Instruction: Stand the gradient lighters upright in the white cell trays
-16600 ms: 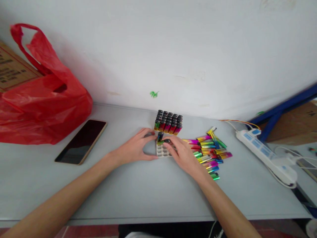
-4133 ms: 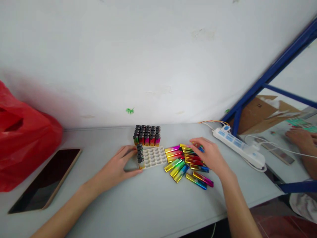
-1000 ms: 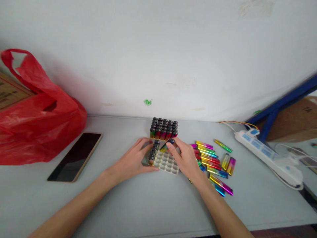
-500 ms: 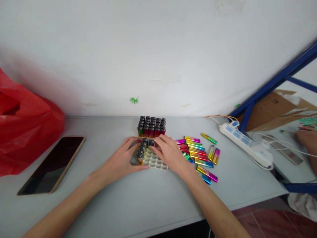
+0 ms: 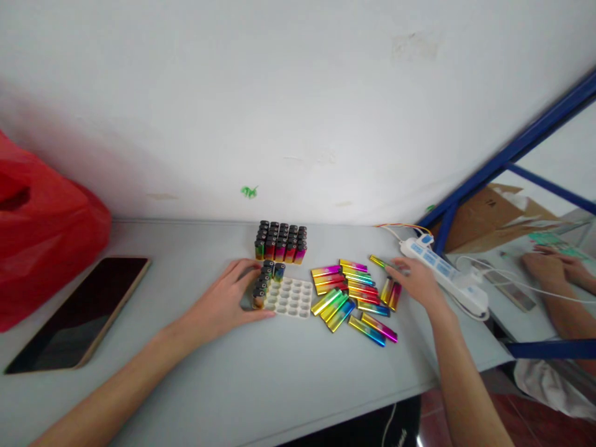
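A white tray (image 5: 294,299) with rows of round holes lies on the grey table (image 5: 288,372). Several lighters (image 5: 261,284) stand in its left column, and one more (image 5: 279,271) stands at the back of the second column. My left hand (image 5: 226,298) curls round the tray's left edge, thumb at the front and fingers at the back. A pile of loose rainbow-coloured lighters (image 5: 347,295) lies to the right of the tray. My right hand (image 5: 416,282) reaches over the pile's far right end with its fingers stretched out, near a lone lighter (image 5: 378,261), and holds nothing I can see.
A full block of upright lighters (image 5: 280,242) stands behind the tray by the wall. A phone (image 5: 74,313) and a red plastic bag (image 5: 41,242) lie at the left. A white power strip (image 5: 442,276) and another person's hands (image 5: 554,270) are at the right, past a blue frame (image 5: 503,155).
My right hand has left the tray, where a lighter now stands in the second column, and has moved right to the far end of the loose pile. My left hand stays on the tray.
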{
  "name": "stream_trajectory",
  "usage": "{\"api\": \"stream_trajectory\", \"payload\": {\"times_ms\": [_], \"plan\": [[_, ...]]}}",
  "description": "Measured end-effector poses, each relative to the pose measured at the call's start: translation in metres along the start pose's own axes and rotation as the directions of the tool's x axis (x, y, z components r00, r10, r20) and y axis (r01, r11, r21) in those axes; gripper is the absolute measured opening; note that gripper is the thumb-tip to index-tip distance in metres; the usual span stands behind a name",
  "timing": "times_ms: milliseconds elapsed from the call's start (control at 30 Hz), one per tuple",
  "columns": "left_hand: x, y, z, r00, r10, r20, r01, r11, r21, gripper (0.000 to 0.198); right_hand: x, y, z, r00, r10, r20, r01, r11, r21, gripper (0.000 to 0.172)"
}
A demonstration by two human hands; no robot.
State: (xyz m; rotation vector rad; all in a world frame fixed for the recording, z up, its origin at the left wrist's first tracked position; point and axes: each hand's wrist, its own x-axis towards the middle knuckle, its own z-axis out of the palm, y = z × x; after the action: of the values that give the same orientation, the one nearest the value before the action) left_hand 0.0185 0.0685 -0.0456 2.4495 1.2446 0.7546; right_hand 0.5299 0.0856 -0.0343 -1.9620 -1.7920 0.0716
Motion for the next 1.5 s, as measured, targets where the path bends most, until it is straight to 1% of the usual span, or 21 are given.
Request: {"api": "stream_trajectory", "payload": {"times_ms": [67,100,200,267,300,333,400,433,467,500,533,567,633,733,767,867,933,1033,1133,1333,1500], "plan": [[0.001,0.0,0.001,1.0,-0.014,0.006,0.014,1.0,-0.001,0.079,-0.001,0.005,0.0,0.998,-0.029,0.062,0.025,0.998,0.058,0.041],[0.001,0.001,0.001,1.0,-0.021,0.008,0.021,1.0,-0.002,0.081,-0.001,0.003,-0.001,0.997,-0.03,0.066,0.024,0.995,0.095,0.043],[0.002,0.003,0.002,0.999,-0.048,0.01,0.048,0.999,-0.012,0.082,0.003,-0.009,-0.004,0.999,0.041,-0.016,-0.035,0.964,0.263,0.051],[0.002,0.004,0.001,0.998,-0.063,0.005,0.063,0.998,-0.023,0.081,0.007,-0.024,-0.005,0.987,0.124,-0.101,-0.064,0.885,0.462,0.055],[0.002,0.005,0.001,0.998,-0.07,0.005,0.07,0.997,-0.03,0.081,0.01,-0.034,-0.006,0.976,0.175,-0.129,-0.067,0.808,0.585,0.056],[0.001,0.005,0.001,0.997,-0.075,0.005,0.075,0.997,-0.036,0.081,0.011,-0.047,-0.008,0.964,0.228,-0.135,-0.066,0.7,0.711,0.055],[0.001,0.007,0.0,0.996,-0.084,0.007,0.084,0.995,-0.049,0.081,0.014,-0.077,-0.012,0.946,0.311,-0.086,-0.052,0.408,0.912,0.052],[0.001,0.007,0.0,0.996,-0.086,0.01,0.087,0.995,-0.055,0.082,0.014,-0.095,-0.016,0.949,0.312,-0.045,-0.043,0.27,0.962,0.051],[0.001,0.007,-0.001,0.996,-0.087,0.013,0.088,0.994,-0.06,0.082,0.014,-0.113,-0.02,0.961,0.276,0.001,-0.052,0.175,0.983,0.049],[0.001,0.008,-0.001,0.996,-0.088,0.014,0.089,0.994,-0.062,0.082,0.013,-0.133,-0.024,0.972,0.231,0.041,-0.072,0.126,0.989,0.048],[0.002,0.008,-0.002,0.996,-0.087,0.014,0.088,0.994,-0.064,0.081,0.011,-0.152,-0.027,0.981,0.173,0.083,-0.104,0.118,0.988,0.047],[0.002,0.008,-0.003,0.996,-0.084,0.014,0.085,0.994,-0.064,0.081,0.009,-0.17,-0.03,0.986,0.112,0.124,-0.14,0.147,0.979,0.045],[0.002,0.008,-0.003,0.997,-0.076,0.009,0.076,0.995,-0.063,0.08,0.001,-0.205,-0.028,0.971,-0.04,0.238,-0.219,0.264,0.939,0.04],[0.002,0.008,-0.003,0.998,-0.066,0.001,0.066,0.996,-0.056,0.079,-0.013,-0.243,-0.008,0.901,-0.277,0.333,-0.196,0.424,0.884,0.044],[0.001,0.007,-0.003,0.998,-0.064,-0.003,0.064,0.996,-0.054,0.078,-0.019,-0.251,0.002,0.893,-0.315,0.322,-0.15,0.467,0.872,0.047],[0.001,0.007,-0.002,0.998,-0.056,-0.017,0.055,0.997,-0.052,0.073,-0.035,-0.264,0.029,0.913,-0.336,0.23,0.03,0.62,0.784,0.054],[0.0,0.008,-0.002,0.999,-0.048,-0.023,0.047,0.998,-0.053,0.072,-0.045,-0.264,0.04,0.917,-0.334,0.219,0.083,0.695,0.714,0.056],[0.0,0.009,-0.003,0.999,-0.048,-0.019,0.047,0.997,-0.056,0.072,-0.053,-0.26,0.045,0.922,-0.316,0.223,0.094,0.742,0.664,0.055],[0.0,0.01,-0.004,0.999,-0.051,-0.004,0.051,0.997,-0.051,0.072,-0.055,-0.256,0.046,0.939,-0.286,0.191,0.104,0.766,0.635,0.05],[0.001,0.009,-0.004,0.999,-0.043,-0.01,0.043,0.998,-0.047,0.069,-0.055,-0.256,0.048,0.945,-0.284,0.165,0.13,0.784,0.608,0.037],[0.002,0.01,-0.004,0.999,-0.04,-0.023,0.038,0.998,-0.05,0.068,-0.056,-0.257,0.046,0.944,-0.287,0.163,0.136,0.787,0.602,0.038]]}}
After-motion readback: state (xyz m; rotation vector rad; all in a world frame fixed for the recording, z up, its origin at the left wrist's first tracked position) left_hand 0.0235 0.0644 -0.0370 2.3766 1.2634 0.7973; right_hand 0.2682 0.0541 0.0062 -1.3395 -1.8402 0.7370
